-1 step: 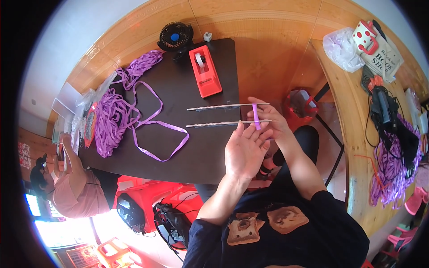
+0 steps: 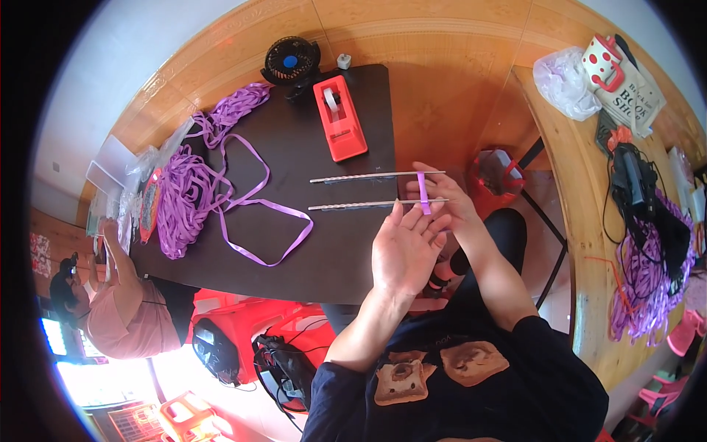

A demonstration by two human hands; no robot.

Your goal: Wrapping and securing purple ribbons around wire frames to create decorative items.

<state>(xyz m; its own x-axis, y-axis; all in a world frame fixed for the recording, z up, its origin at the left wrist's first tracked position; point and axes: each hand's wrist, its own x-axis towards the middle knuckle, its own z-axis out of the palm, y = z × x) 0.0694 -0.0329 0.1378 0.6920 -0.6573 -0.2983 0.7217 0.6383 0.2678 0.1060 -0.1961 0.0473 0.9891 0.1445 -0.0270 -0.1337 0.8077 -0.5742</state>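
Observation:
Two thin metal rods (image 2: 353, 177) with a twisted pattern lie side by side, their right ends jutting past the dark table's edge. A short purple ribbon strip (image 2: 423, 193) spans both rods near those ends. My left hand (image 2: 403, 254) is turned palm up just below the nearer rod, its thumb raised beside the rod and its fingers apart, loosely bent toward my other hand. Behind and right of the strip, my right hand (image 2: 458, 206) has its fingers stretched out around the rod ends. Some fingertips overlap, so contact with the strip is partly hidden.
A large purple ribbon heap (image 2: 183, 199) with loose loops covers the dark table's (image 2: 294, 280) left side. A red tape dispenser (image 2: 340, 121) and black fan (image 2: 292, 62) stand farther back. Right is a wooden table (image 2: 567, 177) with clutter. Another person (image 2: 129, 317) works at far left.

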